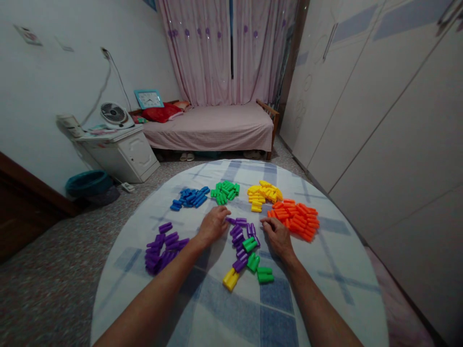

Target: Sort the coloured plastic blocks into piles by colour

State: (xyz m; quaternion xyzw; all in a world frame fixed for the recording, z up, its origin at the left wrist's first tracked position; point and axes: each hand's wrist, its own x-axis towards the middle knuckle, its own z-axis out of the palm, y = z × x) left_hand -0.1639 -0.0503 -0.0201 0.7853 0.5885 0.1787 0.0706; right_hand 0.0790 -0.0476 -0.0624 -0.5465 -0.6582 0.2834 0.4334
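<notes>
Purple pieces [238,239] lie on the table [325,299] between left hand [216,223] and right hand [277,233], both curled, grip indiscernible from here; probably light, stiff, slick, best pinched across their sides.

The left forearm [166,284] hides part of the leftmost purple pile [155,258]; whether the left hand [214,224] touches the nearest purple block [230,220] is unclear; the bottom edge crops the desk [231,327]; the clock dial [149,99] is too small to read.

arms [161,294] outstretched, hands [214,224] apart — fingers [223,211] bent
</notes>
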